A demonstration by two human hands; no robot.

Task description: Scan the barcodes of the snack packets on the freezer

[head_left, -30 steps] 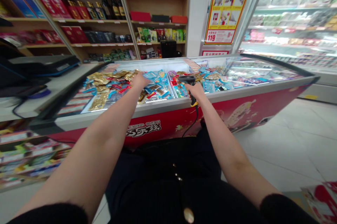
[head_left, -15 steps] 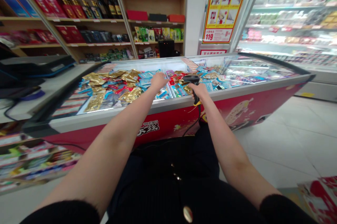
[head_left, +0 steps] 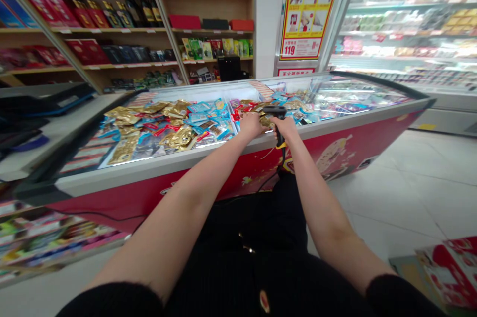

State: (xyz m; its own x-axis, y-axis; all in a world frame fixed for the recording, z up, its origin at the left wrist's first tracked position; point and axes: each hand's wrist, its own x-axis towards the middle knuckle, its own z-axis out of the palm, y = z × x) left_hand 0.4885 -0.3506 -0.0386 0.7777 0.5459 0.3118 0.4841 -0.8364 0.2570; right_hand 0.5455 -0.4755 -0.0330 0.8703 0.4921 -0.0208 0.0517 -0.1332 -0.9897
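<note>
Gold and blue snack packets (head_left: 175,130) lie heaped in the chest freezer (head_left: 156,168), filling both sides of its divider. The left hand (head_left: 251,125) rests on packets by the divider, fingers (head_left: 246,120) together; whether they grip one, I cannot tell. The right hand (head_left: 285,128) clamps a black handheld barcode scanner (head_left: 275,112) above the packets.

Black barcode scanner (head_left: 275,112) — corded, tilted; foil snack packets (head_left: 179,137) heaped.

Snack packets (head_left: 175,130) inside a chest freezer (head_left: 149,170), shelves (head_left: 93,29) behind (left of the poster (head_left: 307,14)), chilled case (head_left: 402,34) right
</note>
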